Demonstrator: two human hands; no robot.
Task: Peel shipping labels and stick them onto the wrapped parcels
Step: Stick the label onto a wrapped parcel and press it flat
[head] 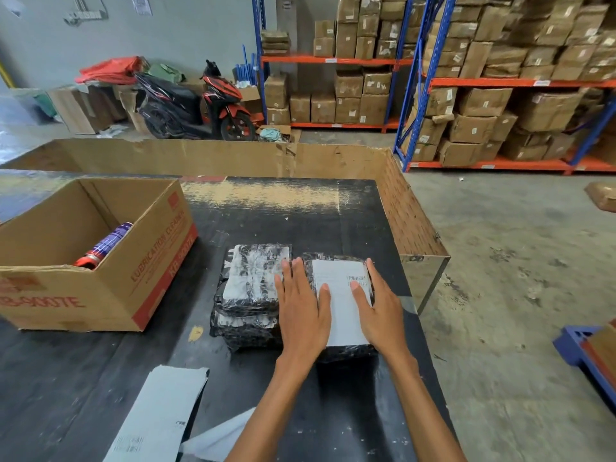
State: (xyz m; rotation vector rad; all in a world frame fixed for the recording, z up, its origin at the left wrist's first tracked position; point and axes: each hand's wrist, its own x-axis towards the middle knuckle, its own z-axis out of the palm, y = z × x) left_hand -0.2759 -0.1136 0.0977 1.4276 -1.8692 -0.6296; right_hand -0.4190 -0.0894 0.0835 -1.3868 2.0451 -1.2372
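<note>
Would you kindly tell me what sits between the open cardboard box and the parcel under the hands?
A stack of black-wrapped parcels, seen in the head view.

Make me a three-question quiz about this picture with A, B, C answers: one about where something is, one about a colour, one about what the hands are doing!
1. Where is the spray can? A) on the floor B) inside the open cardboard box C) on a shelf
2. What colour is the label under the hands? A) yellow B) green C) white
3. What are the left hand and right hand doing? A) pressing flat on the label B) squeezing the can C) hanging in the air
Answers: 1 B, the can lies inside the box; 2 C, the sheet is white with dark print; 3 A, both hands lie straight-fingered on the label atop the wrapped parcel.
</note>
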